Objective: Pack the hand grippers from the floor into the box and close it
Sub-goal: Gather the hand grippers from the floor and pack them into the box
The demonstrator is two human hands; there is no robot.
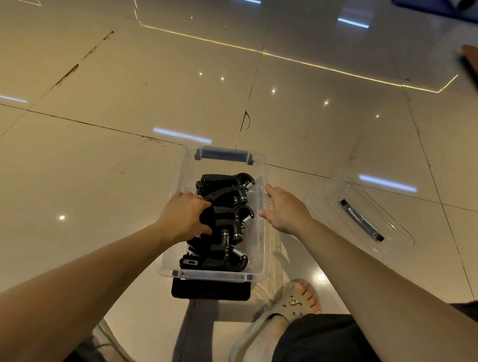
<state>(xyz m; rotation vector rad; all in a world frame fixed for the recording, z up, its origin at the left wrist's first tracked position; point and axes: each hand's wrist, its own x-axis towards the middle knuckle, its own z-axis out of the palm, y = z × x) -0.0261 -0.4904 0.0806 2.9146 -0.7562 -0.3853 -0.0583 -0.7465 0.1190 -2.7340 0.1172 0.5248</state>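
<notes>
1. Now we see a clear, thin-walled plastic box (215,274) on the glossy tiled floor (117,104), rectangular with rounded corners and a blue latch (222,154) at its far end.
2. Inside it lie the hand grippers (222,198): black curved handles joined by shiny coiled metal springs, packed close together.
3. Our left hand (183,215) reaches into the box, fingers curled round one black handle.
4. Our right hand (285,210) is spread loose, holding nothing, just beside the box's right wall.
5. The clear lid (330,201), with a dark bar handle, lies flat on the floor to the right, apart from the box.
</notes>
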